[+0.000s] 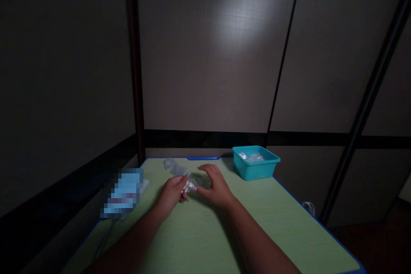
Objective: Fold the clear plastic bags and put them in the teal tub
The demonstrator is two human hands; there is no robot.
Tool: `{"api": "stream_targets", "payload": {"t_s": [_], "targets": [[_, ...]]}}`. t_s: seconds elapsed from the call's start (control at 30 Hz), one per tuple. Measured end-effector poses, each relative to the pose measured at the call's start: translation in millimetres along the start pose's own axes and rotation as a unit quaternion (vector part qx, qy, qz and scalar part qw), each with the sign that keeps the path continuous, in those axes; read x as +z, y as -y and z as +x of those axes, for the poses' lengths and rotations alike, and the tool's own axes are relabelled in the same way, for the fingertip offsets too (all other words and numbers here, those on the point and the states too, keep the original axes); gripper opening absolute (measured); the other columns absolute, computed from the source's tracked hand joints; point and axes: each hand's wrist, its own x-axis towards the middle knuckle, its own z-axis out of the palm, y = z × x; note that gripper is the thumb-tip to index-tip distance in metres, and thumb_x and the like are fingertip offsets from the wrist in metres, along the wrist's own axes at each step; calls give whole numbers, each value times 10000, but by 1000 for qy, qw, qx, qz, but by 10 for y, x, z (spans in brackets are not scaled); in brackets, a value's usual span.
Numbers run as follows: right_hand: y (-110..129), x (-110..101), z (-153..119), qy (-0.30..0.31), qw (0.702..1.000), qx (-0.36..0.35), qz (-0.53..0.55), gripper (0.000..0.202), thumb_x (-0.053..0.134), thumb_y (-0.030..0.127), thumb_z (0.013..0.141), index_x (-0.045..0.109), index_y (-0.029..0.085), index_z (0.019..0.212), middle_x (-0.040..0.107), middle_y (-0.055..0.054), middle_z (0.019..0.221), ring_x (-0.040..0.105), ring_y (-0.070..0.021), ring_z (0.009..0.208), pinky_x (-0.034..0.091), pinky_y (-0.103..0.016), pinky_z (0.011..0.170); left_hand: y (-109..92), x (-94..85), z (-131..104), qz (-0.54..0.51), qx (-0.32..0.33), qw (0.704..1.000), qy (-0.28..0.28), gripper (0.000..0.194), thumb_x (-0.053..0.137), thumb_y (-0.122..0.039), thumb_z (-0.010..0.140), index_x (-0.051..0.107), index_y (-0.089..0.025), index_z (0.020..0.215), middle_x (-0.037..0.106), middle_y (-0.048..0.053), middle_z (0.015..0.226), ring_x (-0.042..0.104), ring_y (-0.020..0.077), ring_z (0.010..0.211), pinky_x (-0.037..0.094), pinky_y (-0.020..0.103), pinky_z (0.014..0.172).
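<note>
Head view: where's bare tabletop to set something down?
Bare green tabletop runs from the teal plastic tub down the right edge. Crowded at the far middle: left hand and right hand meet on a crinkled clear plastic piece, with another clear wrapper behind.

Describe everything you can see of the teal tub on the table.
The teal tub is a small rectangular plastic bin with a flared rim and slightly tapered walls. It stands upright near the far right corner of the green table, apart from both hands. Inside lie a few clear plastic pieces, crumpled and shiny; the dim light hides what they are. Nothing else touches it.
</note>
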Motion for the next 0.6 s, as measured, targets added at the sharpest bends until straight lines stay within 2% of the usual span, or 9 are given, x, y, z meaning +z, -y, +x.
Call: {"api": "stream_targets", "payload": {"t_s": [0.07,0.13,0.23,0.33,0.47,0.6], "targets": [[-29,92,-36,65,998,18,19,319,687,364,639,628,202,907,621,-51,880,523,-205,848,376,-315,772,-3,19,-4,-16,-5,1000,21,456,559,-603,679,531,-149,643,520,-24,420,473,87,336,314,173,340],[-95,157,-58,84,993,62,47,152,615,333,713,632,184,742,611,-17,710,517,-153,686,373,-263,655,-6,30,-5,-43,-7,999,32,459,560,-606,676,527,-150,708,544,-19,472,483,87,357,310,171,344],[-164,199,-60,78,982,130,116,214,551,322,760,569,162,620,528,19,572,442,-101,551,318,-213,529,-14,34,-9,-86,-3,995,52,456,595,-574,665,510,-166,850,593,-3,641,540,101,460,362,181,389],[-142,204,-35,68,960,166,215,271,578,373,737,504,158,589,467,36,546,395,-85,524,289,-200,494,-10,28,-5,-88,17,993,76,470,652,-512,638,486,-186,934,579,4,793,559,104,560,390,181,424],[-82,202,-7,63,924,184,329,334,630,428,687,464,161,575,443,48,523,365,-73,493,277,-200,483,34,20,14,-44,40,995,84,461,698,-445,616,487,-193,939,535,-6,812,551,110,616,385,169,430],[-112,213,-13,57,892,209,396,376,656,465,660,469,154,563,466,40,524,361,-65,476,273,-197,476,78,35,12,-27,33,990,135,388,676,-458,654,522,-167,859,555,4,758,529,107,595,379,181,449]]}}
